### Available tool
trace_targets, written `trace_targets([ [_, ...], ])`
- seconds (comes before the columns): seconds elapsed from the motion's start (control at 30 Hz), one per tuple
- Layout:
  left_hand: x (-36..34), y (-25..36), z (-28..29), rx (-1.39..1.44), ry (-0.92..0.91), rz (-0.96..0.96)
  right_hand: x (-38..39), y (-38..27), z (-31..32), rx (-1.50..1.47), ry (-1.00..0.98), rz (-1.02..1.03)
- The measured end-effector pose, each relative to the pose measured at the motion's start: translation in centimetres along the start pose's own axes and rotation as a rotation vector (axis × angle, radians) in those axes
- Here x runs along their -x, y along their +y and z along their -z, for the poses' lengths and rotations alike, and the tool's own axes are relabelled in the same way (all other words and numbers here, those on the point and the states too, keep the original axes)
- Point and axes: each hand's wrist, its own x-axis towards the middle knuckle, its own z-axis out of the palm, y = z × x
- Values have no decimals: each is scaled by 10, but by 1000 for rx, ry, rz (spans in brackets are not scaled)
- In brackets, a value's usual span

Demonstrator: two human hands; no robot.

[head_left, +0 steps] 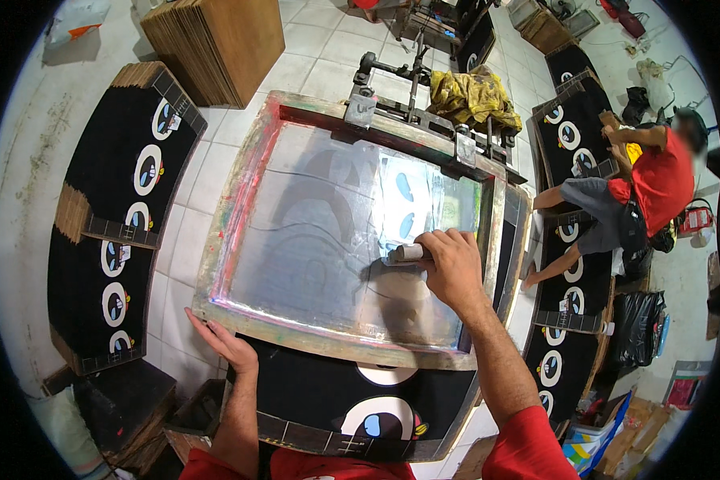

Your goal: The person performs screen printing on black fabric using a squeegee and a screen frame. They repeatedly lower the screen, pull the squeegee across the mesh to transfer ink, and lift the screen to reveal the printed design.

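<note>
A wooden screen-printing frame (336, 354) with a translucent mesh lies over a black printed panel (288, 384) showing white rings and a blue shape. My right hand (452, 268) grips a grey squeegee (405, 253) on the mesh at the right, beside a pale patch with blue ovals (406, 200). The squeegee's blade is mostly hidden by my hand and its shadow. My left hand (224, 340) is at the frame's near-left corner, fingers stretched out along the outside of its edge. Metal clamps (360, 112) hold the frame's far side.
Printed black panels on stacks (80, 280) line the left, beside a brown board stack (208, 48). A yellow stained cloth (472, 96) hangs on the clamp bar. At the right, a person in red (656, 176) leans over another row of printed panels (572, 360).
</note>
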Motion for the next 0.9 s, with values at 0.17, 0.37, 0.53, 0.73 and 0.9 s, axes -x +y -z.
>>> trace_targets([
  [0.17,0,-1,0,-3,9,5,-53,30,-12,42,5,7],
  [0.37,-1,4,-2,0,30,59,-172,66,-7,58,-82,-80],
  [0.53,-2,7,-2,-44,25,32,-147,53,-19,72,67,-126],
  [0.73,0,-2,1,-19,24,1,-21,0,-52,-110,451,-107],
  [0.9,-1,-10,-1,35,52,5,66,-41,-45,-206,598,-219],
])
